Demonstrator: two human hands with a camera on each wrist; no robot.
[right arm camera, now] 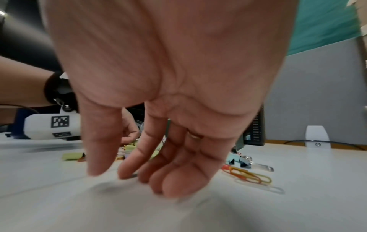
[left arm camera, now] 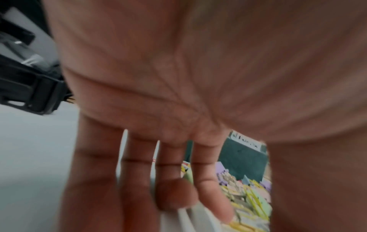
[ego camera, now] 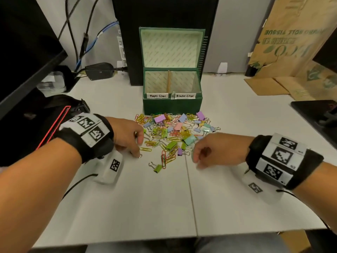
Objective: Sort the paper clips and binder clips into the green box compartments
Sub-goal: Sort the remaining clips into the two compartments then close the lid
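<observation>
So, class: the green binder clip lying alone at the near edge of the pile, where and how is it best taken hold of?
Pinch the green binder clip across its folded green body, coming straight down from above. It lies flat on the table, apart from the pile, its wire handles pointing away toward the left hand; the body looks like the thickest, firmest part to grip.

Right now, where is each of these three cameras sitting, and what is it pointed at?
Head: on the person's head, looking down at the clip pile, green box, left hand and right hand.
Left wrist: under the left palm, along blurred fingers toward pile and box.
Right wrist: under the right palm, fingers near the table.
All three share the pile.
</observation>
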